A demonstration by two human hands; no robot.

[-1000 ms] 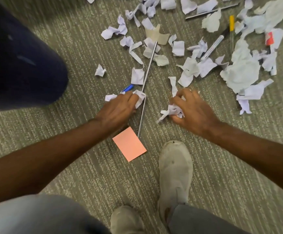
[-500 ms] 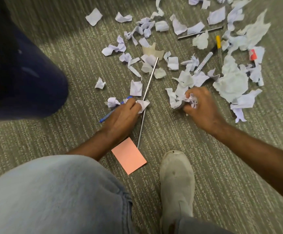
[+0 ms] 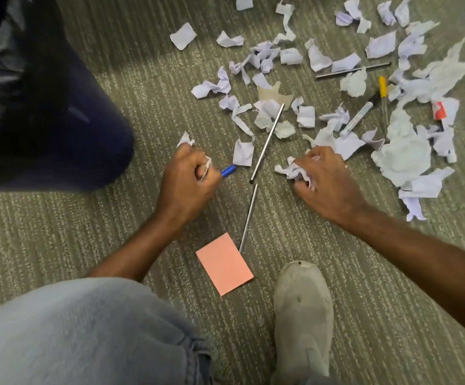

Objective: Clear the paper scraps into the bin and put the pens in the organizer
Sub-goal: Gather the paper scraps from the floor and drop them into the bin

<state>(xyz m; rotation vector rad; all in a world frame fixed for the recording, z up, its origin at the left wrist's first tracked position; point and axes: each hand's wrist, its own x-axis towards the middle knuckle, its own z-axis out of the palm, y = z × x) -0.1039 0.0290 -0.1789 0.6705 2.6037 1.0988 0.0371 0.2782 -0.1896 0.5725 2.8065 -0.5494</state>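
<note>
Two hands work low over the carpet [image 3: 120, 234]. The left hand [image 3: 186, 187] is curled into a fist around a blue pen [image 3: 228, 170] and a bit of white paper, the pen's capped end poking out just right of the knuckles; one small scrap [image 3: 185, 139] lies touching the top of the fist. The right hand [image 3: 327, 182] has its fingers pinched on a crumpled wad of paper [image 3: 292, 170]. Between the two hands lie two thin silver rods [image 3: 267, 141], nearly end to end. Beyond the right hand's fingertips — dozens of paper scraps [image 3: 403, 159], a clear pen [image 3: 356, 120], a yellow-handled tool [image 3: 383, 87] and a third rod [image 3: 352, 70]. One pink note [image 3: 224, 263] sits below the left wrist, beside one pale shoe [image 3: 303, 315]. No writing is legible.
</note>
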